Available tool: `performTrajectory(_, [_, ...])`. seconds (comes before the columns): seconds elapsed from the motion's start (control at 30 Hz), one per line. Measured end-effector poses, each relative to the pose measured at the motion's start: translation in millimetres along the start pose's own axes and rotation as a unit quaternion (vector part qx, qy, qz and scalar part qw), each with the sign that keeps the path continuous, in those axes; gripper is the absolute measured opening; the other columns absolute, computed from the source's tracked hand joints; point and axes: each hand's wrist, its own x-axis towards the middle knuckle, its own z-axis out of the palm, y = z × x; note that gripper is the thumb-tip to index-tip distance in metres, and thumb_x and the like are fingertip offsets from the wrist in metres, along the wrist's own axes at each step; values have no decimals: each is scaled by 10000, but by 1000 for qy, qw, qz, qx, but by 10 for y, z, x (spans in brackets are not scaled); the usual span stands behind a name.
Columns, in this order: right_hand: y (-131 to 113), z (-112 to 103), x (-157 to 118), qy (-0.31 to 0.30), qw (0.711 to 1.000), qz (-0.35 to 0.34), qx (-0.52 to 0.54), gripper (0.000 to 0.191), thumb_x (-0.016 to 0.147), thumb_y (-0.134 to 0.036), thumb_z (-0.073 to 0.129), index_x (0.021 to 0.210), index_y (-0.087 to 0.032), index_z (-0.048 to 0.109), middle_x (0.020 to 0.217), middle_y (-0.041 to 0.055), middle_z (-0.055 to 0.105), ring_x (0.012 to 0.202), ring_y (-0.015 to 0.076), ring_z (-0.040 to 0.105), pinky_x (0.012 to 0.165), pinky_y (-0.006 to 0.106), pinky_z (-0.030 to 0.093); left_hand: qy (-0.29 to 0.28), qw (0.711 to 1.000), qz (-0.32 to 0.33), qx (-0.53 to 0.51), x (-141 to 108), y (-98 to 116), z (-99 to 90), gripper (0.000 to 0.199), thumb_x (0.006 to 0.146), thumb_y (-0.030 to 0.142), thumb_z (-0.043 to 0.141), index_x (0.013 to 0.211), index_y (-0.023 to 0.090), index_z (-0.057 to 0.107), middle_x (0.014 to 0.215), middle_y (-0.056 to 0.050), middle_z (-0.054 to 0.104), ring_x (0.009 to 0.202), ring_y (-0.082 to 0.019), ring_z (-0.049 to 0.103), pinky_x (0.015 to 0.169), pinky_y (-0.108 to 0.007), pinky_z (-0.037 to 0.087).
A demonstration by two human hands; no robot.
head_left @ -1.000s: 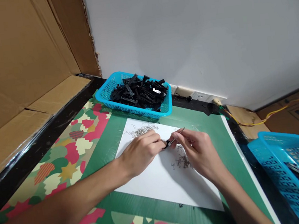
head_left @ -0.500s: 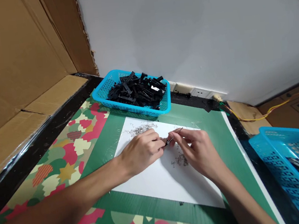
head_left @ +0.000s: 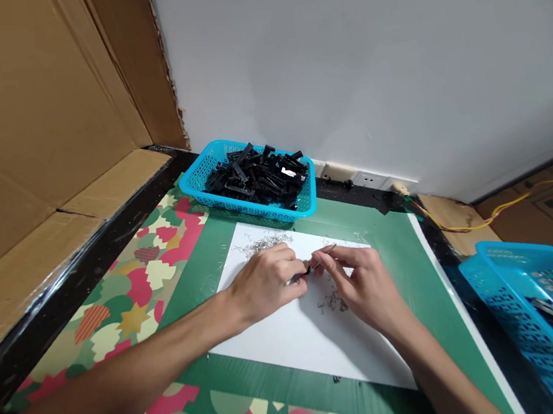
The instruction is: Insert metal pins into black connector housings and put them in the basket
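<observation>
Over a white sheet of paper (head_left: 293, 339) my two hands meet, fingertips close together. My left hand (head_left: 273, 281) is closed on a small black part (head_left: 308, 271), mostly hidden by its fingers. Pinched in my right hand (head_left: 358, 277) is a thin pointed metal tool, perhaps tweezers (head_left: 331, 249), reaching toward the black part. A heap of tiny bent metal pieces (head_left: 265, 243) lies on the paper behind my left hand. A smaller cluster of such metal pieces (head_left: 332, 302) sits beside my right hand.
A blue basket (head_left: 251, 209) full of black plastic parts (head_left: 257, 176) stands at the back by the wall. Another blue basket (head_left: 498, 287) with dark things inside is at the right. Cardboard (head_left: 43, 114) rises on the left. Wall sockets (head_left: 368, 179) and a yellow cable (head_left: 498, 208) lie behind.
The whole view has shifted slightly. My hands stay together over the paper, with only small movements of the fingers and the metal tool.
</observation>
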Motion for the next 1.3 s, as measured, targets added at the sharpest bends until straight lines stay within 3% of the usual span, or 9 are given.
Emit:
performTrajectory(0.3, [-3, 112, -21, 42, 998, -50, 12, 289, 1085, -304, 540, 943, -207, 773, 907, 68, 797, 806, 221, 725, 748, 308, 504, 20, 999, -25, -19, 39, 1, -39, 90, 842, 62, 755, 811, 146, 769, 725, -30, 699, 740, -203, 667, 666, -296, 503])
performTrajectory(0.47, [19, 59, -50, 130, 986, 8, 106, 358, 1103, -388, 535, 868, -199, 729, 803, 37, 747, 722, 185, 691, 686, 274, 493, 29, 999, -5, -20, 47, 36, -40, 116, 894, 58, 704, 870, 147, 775, 780, -51, 717, 790, -212, 670, 692, -305, 513])
performTrajectory(0.8, [6, 95, -43, 45, 998, 10, 51, 400, 1108, -388, 519, 811, -189, 700, 734, 6, 703, 653, 155, 607, 680, 271, 427, 17, 1000, 2, -23, 25, 24, -35, 143, 951, 95, 662, 878, 141, 777, 792, -53, 718, 793, -203, 664, 708, -321, 532])
performTrajectory(1.1, [-32, 113, -52, 44, 998, 13, 30, 398, 1119, -384, 494, 822, -191, 676, 724, 1, 672, 628, 150, 559, 673, 276, 408, -5, 1000, 14, -13, -2, 1, -38, 152, 966, 108, 649, 906, 136, 786, 839, -75, 738, 858, -223, 674, 758, -335, 551])
performTrajectory(1.3, [-33, 132, -75, 49, 999, 4, 22, 390, 1120, -372, 488, 830, -191, 675, 732, 6, 669, 632, 149, 564, 664, 275, 408, 1, 999, -7, -31, 6, 3, -44, 124, 945, 116, 675, 893, 145, 784, 784, -46, 736, 793, -199, 663, 714, -308, 522])
